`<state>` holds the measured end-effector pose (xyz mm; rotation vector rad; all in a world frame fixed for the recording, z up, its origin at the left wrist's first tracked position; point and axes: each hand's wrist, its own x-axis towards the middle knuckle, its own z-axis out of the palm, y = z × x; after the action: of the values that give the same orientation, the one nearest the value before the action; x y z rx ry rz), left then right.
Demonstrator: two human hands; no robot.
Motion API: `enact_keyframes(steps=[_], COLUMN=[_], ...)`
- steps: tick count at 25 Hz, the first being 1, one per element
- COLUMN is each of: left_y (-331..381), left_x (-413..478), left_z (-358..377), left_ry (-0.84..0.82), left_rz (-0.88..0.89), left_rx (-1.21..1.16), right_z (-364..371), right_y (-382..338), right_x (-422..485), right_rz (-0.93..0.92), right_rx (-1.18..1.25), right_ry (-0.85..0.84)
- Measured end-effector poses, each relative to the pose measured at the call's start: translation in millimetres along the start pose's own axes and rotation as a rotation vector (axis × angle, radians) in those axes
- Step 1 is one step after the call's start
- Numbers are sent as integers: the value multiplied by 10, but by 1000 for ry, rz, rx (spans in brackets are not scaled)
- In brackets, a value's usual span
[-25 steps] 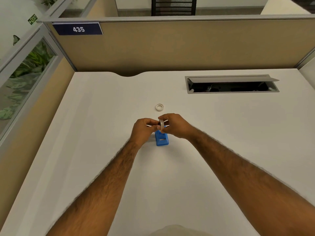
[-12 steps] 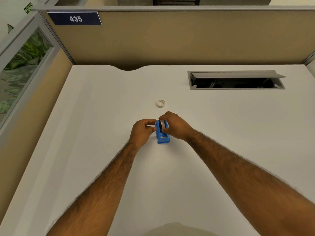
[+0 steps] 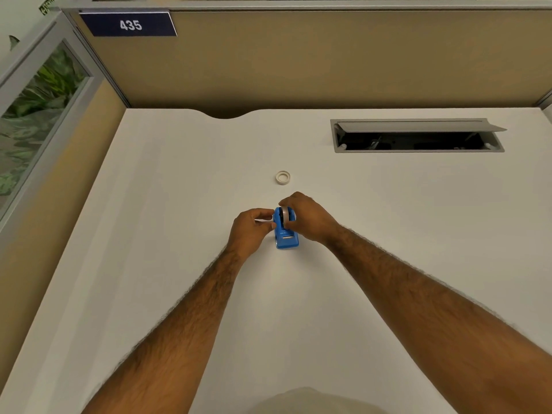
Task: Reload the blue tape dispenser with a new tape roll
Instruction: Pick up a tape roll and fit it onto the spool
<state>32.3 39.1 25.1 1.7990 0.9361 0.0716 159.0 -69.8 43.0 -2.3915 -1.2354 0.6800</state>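
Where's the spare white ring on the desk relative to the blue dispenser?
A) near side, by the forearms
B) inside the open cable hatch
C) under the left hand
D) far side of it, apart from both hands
D: the white ring lies flat on the desk beyond the blue dispenser, clear of the left hand and right hand.

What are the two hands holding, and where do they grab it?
The right hand grips the tape roll by its rim, sitting in the blue dispenser. The left hand pinches a thin white strip, probably the tape's loose end.
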Motion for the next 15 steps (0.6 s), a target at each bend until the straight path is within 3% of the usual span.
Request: enact_keyframes(steps=[6, 15], left_y=[24, 9], left_x=[-9, 123], left_z=[47, 148], left_ry=[6, -56], left_rz=[-1, 80], left_rx=[-72, -63], right_z=[35, 80], right_y=[23, 61], right_x=[-57, -193], right_rz=[-7, 179], right_rx=[46, 445], right_ry=[10, 192])
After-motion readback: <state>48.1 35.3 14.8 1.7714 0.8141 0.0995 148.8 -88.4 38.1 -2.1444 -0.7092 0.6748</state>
